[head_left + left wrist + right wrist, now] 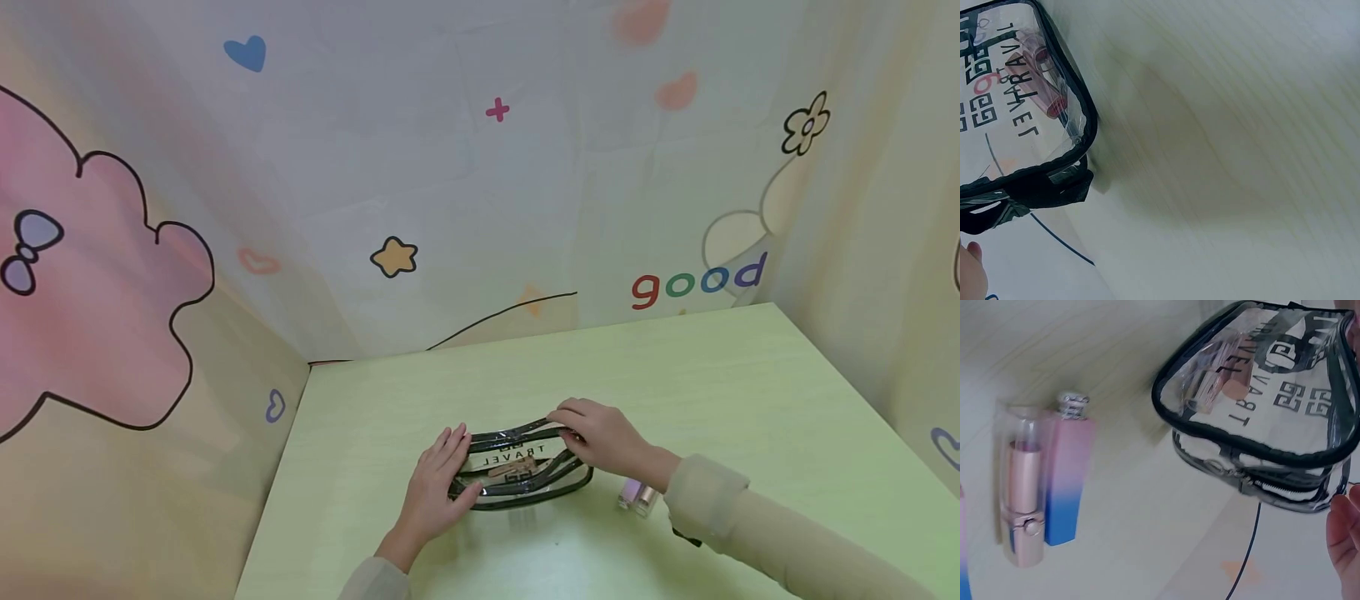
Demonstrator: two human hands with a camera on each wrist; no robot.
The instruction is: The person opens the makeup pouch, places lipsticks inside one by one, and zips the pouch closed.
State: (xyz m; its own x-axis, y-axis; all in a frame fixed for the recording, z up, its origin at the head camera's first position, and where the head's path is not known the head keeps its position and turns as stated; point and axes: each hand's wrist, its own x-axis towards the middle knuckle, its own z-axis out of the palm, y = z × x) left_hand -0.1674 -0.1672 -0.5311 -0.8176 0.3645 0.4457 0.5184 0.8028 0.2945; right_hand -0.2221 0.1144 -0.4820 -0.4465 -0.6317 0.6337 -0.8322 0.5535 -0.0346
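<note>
A clear pouch with black edging and "TRAVEL" lettering is between my hands on the table. My left hand holds its left end, fingers along the far side and thumb on the near side. My right hand grips the black top edge near the right corner. In the right wrist view, the pouch's black zipper faces the camera and looks partly open; a fingertip is beside it. Pinkish tubes show through the clear plastic in the left wrist view.
Right of the pouch lie a rose-gold lipstick with a clear cap and a pink-to-blue tube. Another pink-blue item is cut off at the frame edge. Something black shows below the right sleeve. Patterned curtains surround the pale-green table.
</note>
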